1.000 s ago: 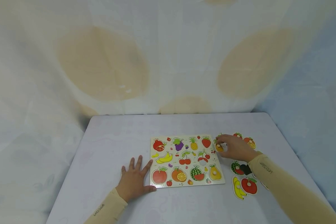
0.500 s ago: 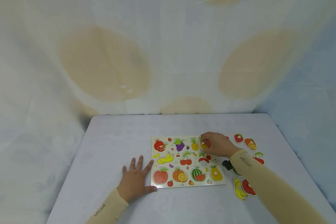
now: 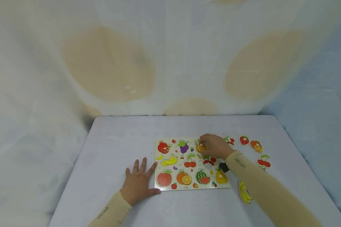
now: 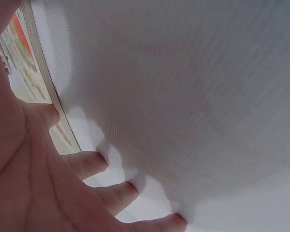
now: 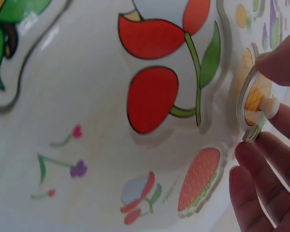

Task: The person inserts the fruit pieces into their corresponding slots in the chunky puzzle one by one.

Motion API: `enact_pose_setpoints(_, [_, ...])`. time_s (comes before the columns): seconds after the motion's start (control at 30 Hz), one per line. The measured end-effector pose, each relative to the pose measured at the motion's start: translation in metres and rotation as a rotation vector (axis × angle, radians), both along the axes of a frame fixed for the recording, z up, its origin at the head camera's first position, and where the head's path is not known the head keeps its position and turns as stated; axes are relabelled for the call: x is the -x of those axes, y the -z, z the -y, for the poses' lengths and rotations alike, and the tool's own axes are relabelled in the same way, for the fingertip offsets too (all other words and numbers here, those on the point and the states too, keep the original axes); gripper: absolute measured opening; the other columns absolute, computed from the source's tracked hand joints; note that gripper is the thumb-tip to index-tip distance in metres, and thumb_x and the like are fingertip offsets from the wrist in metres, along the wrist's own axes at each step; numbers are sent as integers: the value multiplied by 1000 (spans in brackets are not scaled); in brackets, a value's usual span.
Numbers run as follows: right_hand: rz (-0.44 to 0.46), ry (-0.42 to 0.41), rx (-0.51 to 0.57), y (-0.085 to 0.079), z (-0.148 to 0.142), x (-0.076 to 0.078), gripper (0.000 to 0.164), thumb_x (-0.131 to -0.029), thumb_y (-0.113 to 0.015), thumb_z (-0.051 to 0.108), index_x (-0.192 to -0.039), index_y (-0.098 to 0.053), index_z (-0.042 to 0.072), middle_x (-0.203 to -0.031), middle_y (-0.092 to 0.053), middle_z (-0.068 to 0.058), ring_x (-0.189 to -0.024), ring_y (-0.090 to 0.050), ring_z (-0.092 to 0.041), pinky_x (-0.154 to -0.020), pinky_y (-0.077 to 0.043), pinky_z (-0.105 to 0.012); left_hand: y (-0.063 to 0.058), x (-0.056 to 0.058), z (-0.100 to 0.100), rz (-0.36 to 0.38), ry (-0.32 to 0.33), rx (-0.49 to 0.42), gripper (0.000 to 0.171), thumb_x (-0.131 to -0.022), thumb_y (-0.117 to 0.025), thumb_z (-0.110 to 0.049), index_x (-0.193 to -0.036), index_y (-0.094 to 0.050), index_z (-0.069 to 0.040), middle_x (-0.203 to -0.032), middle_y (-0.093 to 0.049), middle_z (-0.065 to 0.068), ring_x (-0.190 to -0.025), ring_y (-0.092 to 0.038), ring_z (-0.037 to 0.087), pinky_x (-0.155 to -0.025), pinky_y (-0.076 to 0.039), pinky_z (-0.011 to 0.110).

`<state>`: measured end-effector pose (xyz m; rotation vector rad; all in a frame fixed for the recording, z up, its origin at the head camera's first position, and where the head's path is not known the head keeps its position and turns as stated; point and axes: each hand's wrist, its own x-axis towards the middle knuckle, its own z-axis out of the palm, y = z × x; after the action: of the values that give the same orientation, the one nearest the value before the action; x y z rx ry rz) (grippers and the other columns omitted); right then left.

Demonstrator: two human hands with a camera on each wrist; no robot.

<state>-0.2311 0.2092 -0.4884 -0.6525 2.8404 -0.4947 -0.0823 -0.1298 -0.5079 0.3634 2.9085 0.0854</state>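
A fruit puzzle board (image 3: 174, 178) lies on the table. My left hand (image 3: 137, 186) spreads its fingers at the board's left edge, thumb at the lower corner. In the left wrist view, the fingertips (image 4: 128, 188) rest on the white tabletop beside the board's edge. My right hand (image 3: 216, 146) pinches a pineapple puzzle piece (image 5: 256, 96) with a small round knob. The piece is tilted close over the board's printed pineapple at the upper right. A pear piece (image 3: 221, 176) with a knob sits in the board's lower right corner. The strawberry recess (image 5: 200, 181) shows in the right wrist view.
Right of the board lie loose pieces: a strawberry (image 3: 244, 140), an orange (image 3: 256, 146), cherries (image 3: 263, 161) and bananas (image 3: 245, 192). Another red fruit piece (image 3: 230, 141) lies just behind the right hand. The right sleeve (image 3: 261, 189) covers others. A fabric backdrop (image 3: 187, 63) rises behind the table.
My right hand has carried the pineapple piece leftward from beside the board, across the strawberry, to the printed pineapple. The left hand stays in place at the board's edge.
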Motion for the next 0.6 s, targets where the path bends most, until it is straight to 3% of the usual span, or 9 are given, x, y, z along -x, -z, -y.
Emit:
enact_pose_setpoints(0.37, [-31,-23,-31,6,5,2,34,-79,-82,32,-107,-74,14,-132,-62,-9,-121,-57,-31,-100,-47,-48,1,1,0,-6,4,2,107,-69,-70,-77,-157,-35,-28,-159,-27,22,-140,-25,55,-97,-28,79])
enact_pose_setpoints(0.6, [-43,-67,-36,7,10,3,28,-82,-81,29,-105,-73,15,-124,-65,-7,-113,-61,-28,-98,-49,-46,4,2,0,-6,-5,19,108,-68,-70,-78,-157,-34,-29,-159,-26,22,-140,-24,54,-97,-28,79])
